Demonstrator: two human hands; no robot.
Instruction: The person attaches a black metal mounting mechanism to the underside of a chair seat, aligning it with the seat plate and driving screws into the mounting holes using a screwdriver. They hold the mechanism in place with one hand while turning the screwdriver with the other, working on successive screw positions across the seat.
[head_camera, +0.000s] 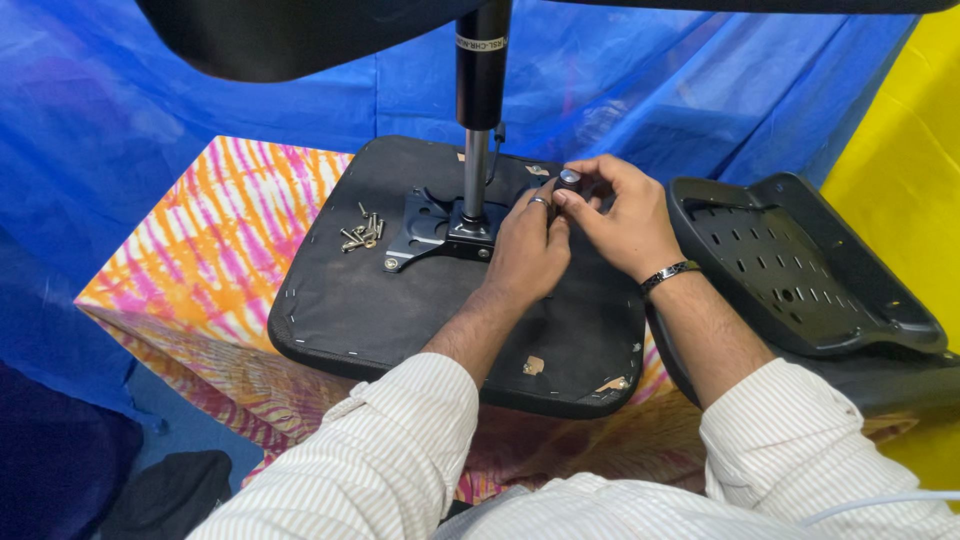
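Striped sleeves, lower frame. Left hand (527, 250) and right hand (620, 215), centre: both pinch a small round metal knob (569, 177) against the upturned seat base (400, 310); likely hard, smooth, slippery, best gripped by its rim. Loose screws (362, 234), left of the mounting plate (430, 225).

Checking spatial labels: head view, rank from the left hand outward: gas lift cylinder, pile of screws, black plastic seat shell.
From the left hand, which rests on the upturned seat base:
1. Gas lift cylinder, just to its left, upright on the metal mounting plate.
2. Pile of screws, farther left on the seat base.
3. Black plastic seat shell, far right, beyond the right hand.
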